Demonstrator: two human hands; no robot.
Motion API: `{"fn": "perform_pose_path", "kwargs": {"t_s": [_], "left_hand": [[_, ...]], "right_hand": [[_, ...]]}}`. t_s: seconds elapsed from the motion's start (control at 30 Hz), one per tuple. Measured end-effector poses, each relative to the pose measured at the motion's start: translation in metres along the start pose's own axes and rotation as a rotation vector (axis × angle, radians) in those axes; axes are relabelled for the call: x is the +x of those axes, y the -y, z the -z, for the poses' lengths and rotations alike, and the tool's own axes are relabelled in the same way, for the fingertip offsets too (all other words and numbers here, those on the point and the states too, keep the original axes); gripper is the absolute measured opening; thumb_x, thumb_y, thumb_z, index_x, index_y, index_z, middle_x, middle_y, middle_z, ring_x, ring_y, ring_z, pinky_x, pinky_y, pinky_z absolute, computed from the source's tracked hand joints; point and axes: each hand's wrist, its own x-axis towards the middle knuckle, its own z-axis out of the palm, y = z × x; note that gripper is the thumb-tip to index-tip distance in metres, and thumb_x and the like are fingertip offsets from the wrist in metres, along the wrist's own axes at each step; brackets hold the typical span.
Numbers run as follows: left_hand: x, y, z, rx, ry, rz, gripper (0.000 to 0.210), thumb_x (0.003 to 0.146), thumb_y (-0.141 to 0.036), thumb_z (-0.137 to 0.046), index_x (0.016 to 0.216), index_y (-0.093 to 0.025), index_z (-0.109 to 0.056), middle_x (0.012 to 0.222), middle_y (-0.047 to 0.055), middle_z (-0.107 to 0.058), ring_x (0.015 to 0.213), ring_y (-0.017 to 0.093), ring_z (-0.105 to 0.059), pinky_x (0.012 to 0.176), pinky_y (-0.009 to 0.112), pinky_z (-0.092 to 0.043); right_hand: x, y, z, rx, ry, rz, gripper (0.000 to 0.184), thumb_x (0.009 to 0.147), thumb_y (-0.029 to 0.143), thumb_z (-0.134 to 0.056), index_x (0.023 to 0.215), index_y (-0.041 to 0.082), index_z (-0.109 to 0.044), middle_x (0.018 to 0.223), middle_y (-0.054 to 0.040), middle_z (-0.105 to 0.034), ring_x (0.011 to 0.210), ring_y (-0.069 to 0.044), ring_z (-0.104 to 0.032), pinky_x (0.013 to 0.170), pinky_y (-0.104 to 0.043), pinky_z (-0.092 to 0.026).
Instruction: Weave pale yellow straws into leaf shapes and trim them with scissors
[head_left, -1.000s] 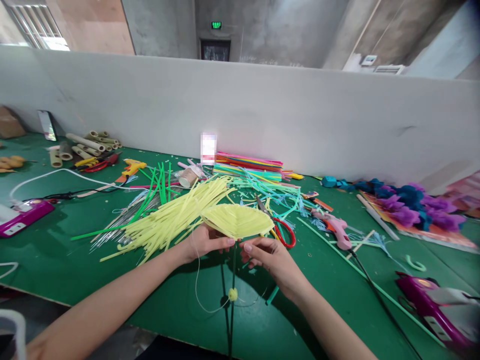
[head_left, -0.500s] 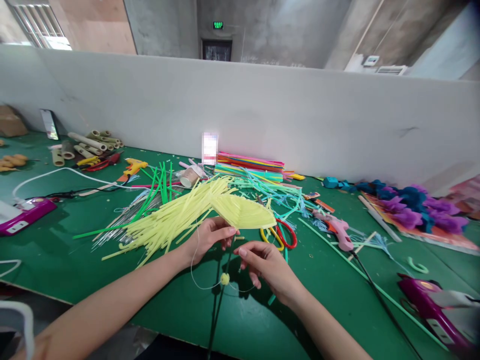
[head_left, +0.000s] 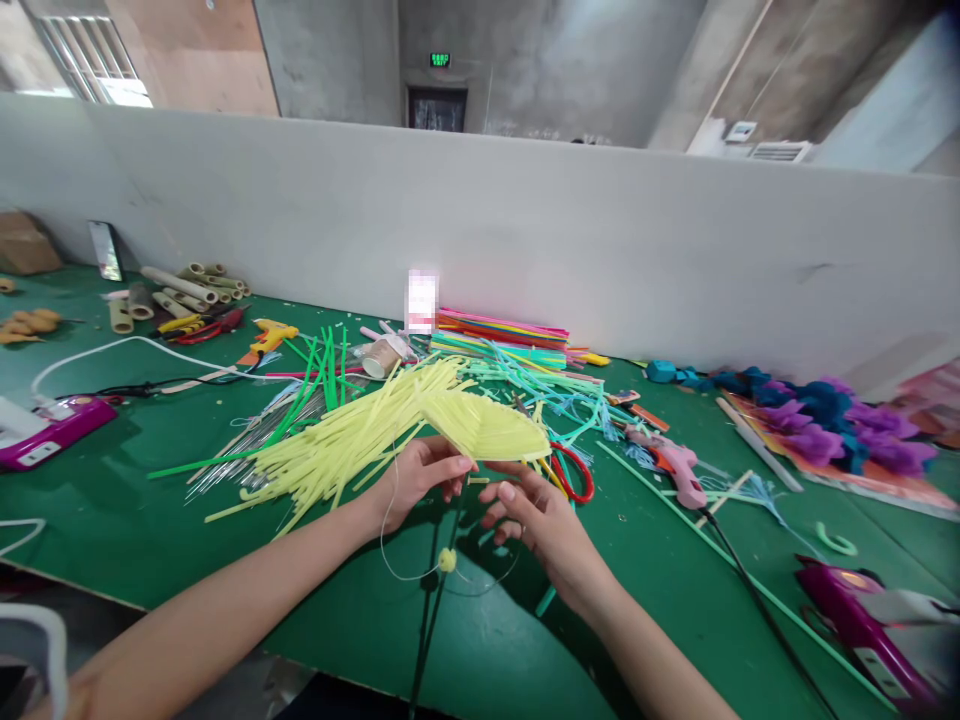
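Observation:
My left hand (head_left: pixel 429 478) is closed at the base of a yellow, fuzzy leaf-shaped petal (head_left: pixel 495 428), thumb pressed against the fingers. Just to the right, my right hand (head_left: pixel 544 520) has its fingers loosely curved and apart, the forefinger near the petal's lower edge. A thin pale wire (head_left: pixel 387 548) loops down from the left hand. It passes a small yellow fuzzy ball (head_left: pixel 447 560) and curves up towards the right fingers, where its end is hidden. A dark thin stem (head_left: pixel 426 640) runs down below the ball.
Yellow pipe cleaners (head_left: pixel 337 440) lie in a heap behind the left hand. Red-handled scissors (head_left: pixel 576 472) lie partly behind the petal. A pink glue gun (head_left: pixel 679 470) with its cord is at the right, with purple power strips (head_left: pixel 862 620) near the edge. Bamboo tubes (head_left: pixel 180 285) are back left.
My right hand has lifted slightly towards the petal, its fingers spreading from a pinch. The wire's right side now reaches higher. My left hand stays on the petal.

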Motion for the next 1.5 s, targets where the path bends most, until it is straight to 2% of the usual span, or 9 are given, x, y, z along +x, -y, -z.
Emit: {"fn": "perform_pose_path", "kwargs": {"t_s": [0.13,0.37,0.57,0.67,0.77,0.97,1.17,1.27,1.5], "left_hand": [[-0.001,-0.002,-0.002,0.027,0.013,-0.016,0.026,0.077,-0.037,-0.069,0.078,-0.012,-0.068,0.059,-0.001,-0.057,0.052,0.009,-0.051,0.051,0.021,-0.040],[-0.003,-0.003,-0.006,0.018,0.094,0.000,0.027,0.078,-0.038,-0.068,0.084,-0.011,-0.069,0.072,0.003,-0.063,0.055,0.008,-0.051,0.054,0.021,-0.041],[-0.002,0.001,-0.002,-0.112,0.041,0.047,0.025,0.076,-0.036,-0.071,0.086,-0.013,-0.068,0.069,0.001,-0.060,0.056,0.008,-0.053,0.053,0.020,-0.042],[-0.002,-0.001,-0.002,-0.142,0.035,0.062,0.025,0.078,-0.037,-0.070,0.085,-0.013,-0.068,0.065,0.000,-0.058,0.055,0.008,-0.052,0.052,0.019,-0.041],[-0.003,-0.002,-0.003,-0.168,0.046,0.072,0.025,0.078,-0.036,-0.070,0.084,-0.012,-0.068,0.065,0.000,-0.057,0.054,0.007,-0.051,0.051,0.019,-0.040],[-0.004,-0.001,-0.004,-0.174,0.093,0.081,0.024,0.076,-0.036,-0.072,0.083,-0.013,-0.068,0.076,0.003,-0.061,0.058,0.008,-0.052,0.053,0.020,-0.040],[-0.005,0.000,-0.005,-0.116,0.166,0.131,0.027,0.073,-0.037,-0.074,0.078,-0.012,-0.065,0.072,0.002,-0.059,0.061,0.010,-0.052,0.056,0.022,-0.041],[-0.006,0.000,-0.007,-0.070,0.181,0.151,0.033,0.072,-0.042,-0.073,0.071,-0.012,-0.060,0.064,0.001,-0.057,0.057,0.010,-0.051,0.056,0.022,-0.040],[-0.006,-0.007,-0.009,0.079,0.188,0.130,0.037,0.073,-0.048,-0.070,0.069,-0.013,-0.059,0.058,-0.001,-0.055,0.054,0.010,-0.051,0.052,0.022,-0.040]], "right_hand": [[0.000,0.007,0.005,-0.044,-0.071,0.082,0.051,0.071,0.043,-0.076,0.116,0.025,-0.059,0.107,-0.0065,-0.065,0.093,-0.020,-0.062,0.074,-0.030,-0.051],[0.002,0.003,0.004,-0.087,0.024,0.000,0.036,0.070,0.045,-0.076,0.094,0.018,-0.072,0.094,-0.0080,-0.071,0.092,-0.022,-0.062,0.079,-0.032,-0.047],[-0.001,0.017,0.018,0.382,0.193,-0.062,0.055,0.068,0.070,-0.061,0.098,0.024,-0.069,0.114,-0.0087,-0.066,0.108,-0.028,-0.059,0.088,-0.042,-0.046],[0.005,0.016,0.026,0.518,0.104,-0.121,0.054,0.076,0.072,-0.050,0.087,0.023,-0.071,0.102,-0.0069,-0.070,0.102,-0.024,-0.062,0.087,-0.039,-0.047],[0.013,0.004,0.025,0.356,-0.008,-0.067,0.039,0.076,0.058,-0.063,0.086,0.021,-0.072,0.089,-0.0052,-0.071,0.081,-0.019,-0.064,0.072,-0.031,-0.049],[0.014,-0.010,-0.002,-0.050,-0.069,0.171,0.029,0.067,0.041,-0.078,0.089,0.022,-0.074,0.088,-0.0052,-0.073,0.083,-0.021,-0.064,0.075,-0.033,-0.050],[0.011,-0.016,-0.012,-0.023,-0.216,0.241,0.037,0.059,0.038,-0.083,0.092,0.026,-0.072,0.095,-0.0030,-0.073,0.095,-0.026,-0.064,0.088,-0.041,-0.050],[0.010,-0.016,-0.012,-0.101,-0.231,0.251,0.029,0.063,0.040,-0.080,0.086,0.024,-0.072,0.088,-0.0036,-0.073,0.093,-0.026,-0.063,0.088,-0.042,-0.049],[0.007,-0.016,-0.012,-0.004,-0.273,0.217,0.023,0.064,0.039,-0.080,0.078,0.023,-0.070,0.072,-0.0005,-0.067,0.064,-0.017,-0.056,0.059,-0.030,-0.047]]}}
